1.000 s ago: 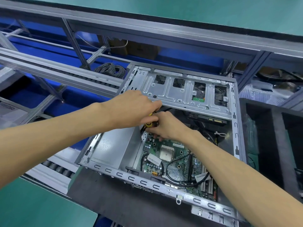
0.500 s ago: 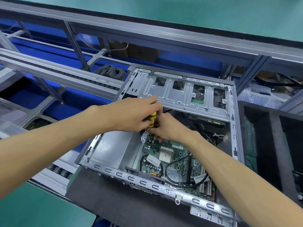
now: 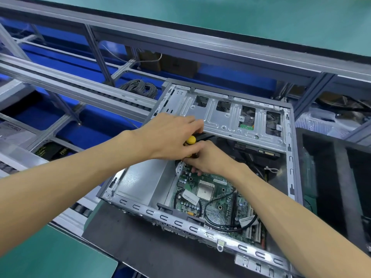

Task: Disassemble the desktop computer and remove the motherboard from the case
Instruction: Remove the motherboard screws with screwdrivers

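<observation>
Motherboard (image 3: 212, 199) inside open case (image 3: 289, 149)

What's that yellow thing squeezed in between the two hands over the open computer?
In the head view, a yellow-and-black screwdriver handle stands between the left hand and the right hand, above the far corner of the motherboard. Its tip is hidden.

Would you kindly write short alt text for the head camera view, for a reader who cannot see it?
Two bare hands meet over an open desktop computer case: the left hand grips a yellow-and-black screwdriver, and the right hand steadies it low at the far edge of the green motherboard. The motherboard sits in the case, a black cable looped across it.
</observation>
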Demonstrator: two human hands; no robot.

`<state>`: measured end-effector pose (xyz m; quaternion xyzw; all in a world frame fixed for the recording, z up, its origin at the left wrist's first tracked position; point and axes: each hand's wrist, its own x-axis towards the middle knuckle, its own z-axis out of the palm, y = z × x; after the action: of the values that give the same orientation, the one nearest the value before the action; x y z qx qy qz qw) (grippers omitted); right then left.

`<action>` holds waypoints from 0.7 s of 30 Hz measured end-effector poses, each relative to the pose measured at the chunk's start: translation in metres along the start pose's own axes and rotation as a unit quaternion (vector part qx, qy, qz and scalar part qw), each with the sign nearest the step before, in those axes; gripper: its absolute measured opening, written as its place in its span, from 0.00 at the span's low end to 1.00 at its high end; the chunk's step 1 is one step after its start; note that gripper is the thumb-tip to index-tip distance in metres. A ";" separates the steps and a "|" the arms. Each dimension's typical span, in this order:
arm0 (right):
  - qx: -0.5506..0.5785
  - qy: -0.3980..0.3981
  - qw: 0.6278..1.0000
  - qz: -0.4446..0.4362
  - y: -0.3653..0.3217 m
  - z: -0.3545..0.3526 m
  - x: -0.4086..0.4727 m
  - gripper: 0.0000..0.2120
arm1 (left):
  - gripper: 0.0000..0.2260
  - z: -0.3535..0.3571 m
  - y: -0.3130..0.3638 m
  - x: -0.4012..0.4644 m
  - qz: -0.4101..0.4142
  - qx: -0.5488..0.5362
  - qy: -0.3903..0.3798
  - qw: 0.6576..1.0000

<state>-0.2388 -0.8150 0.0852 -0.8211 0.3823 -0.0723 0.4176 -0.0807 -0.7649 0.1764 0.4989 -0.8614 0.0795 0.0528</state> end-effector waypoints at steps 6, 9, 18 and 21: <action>-0.028 -0.014 0.999 -0.009 0.000 0.001 -0.001 0.04 | 0.22 0.001 0.004 -0.001 -0.023 0.034 -0.015 0.999; -0.046 -0.021 0.999 -0.012 -0.003 -0.002 0.000 0.06 | 0.22 -0.007 0.002 -0.001 -0.105 -0.038 0.019 0.994; -0.028 0.040 0.999 -0.023 -0.028 -0.038 -0.029 0.07 | 0.13 -0.013 -0.001 -0.018 -0.291 -0.323 0.075 0.897; -0.002 0.093 0.995 -0.028 -0.042 -0.059 -0.048 0.07 | 0.12 -0.003 0.017 -0.011 -0.305 -0.351 0.079 0.882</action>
<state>-0.2749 -0.8042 0.1637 -0.8219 0.3969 -0.1596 0.3762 -0.0898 -0.7464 0.1756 0.6776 -0.6312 -0.2092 0.3143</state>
